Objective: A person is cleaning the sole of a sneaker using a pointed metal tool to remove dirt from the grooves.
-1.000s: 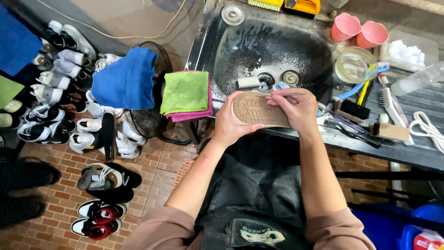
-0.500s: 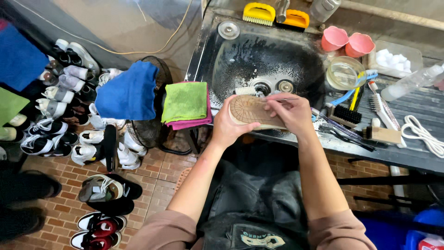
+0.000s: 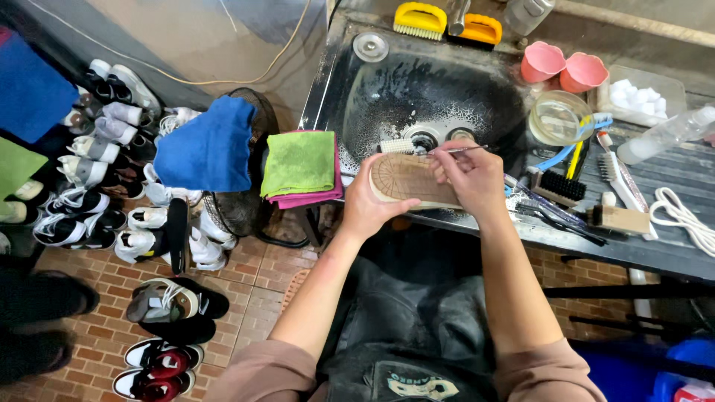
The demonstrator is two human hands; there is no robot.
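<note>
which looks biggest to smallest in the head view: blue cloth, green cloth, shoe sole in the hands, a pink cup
1. blue cloth
2. green cloth
3. shoe sole, partly covered by the left hand and right hand, so its place below the green cloth is unsure
4. pink cup, farther from the camera

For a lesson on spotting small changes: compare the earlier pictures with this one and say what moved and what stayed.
The right hand has shifted slightly along the upturned shoe sole, still working a thin metal pick on it. The left hand keeps gripping the shoe over the sink. Brushes and cups are unmoved.
</note>
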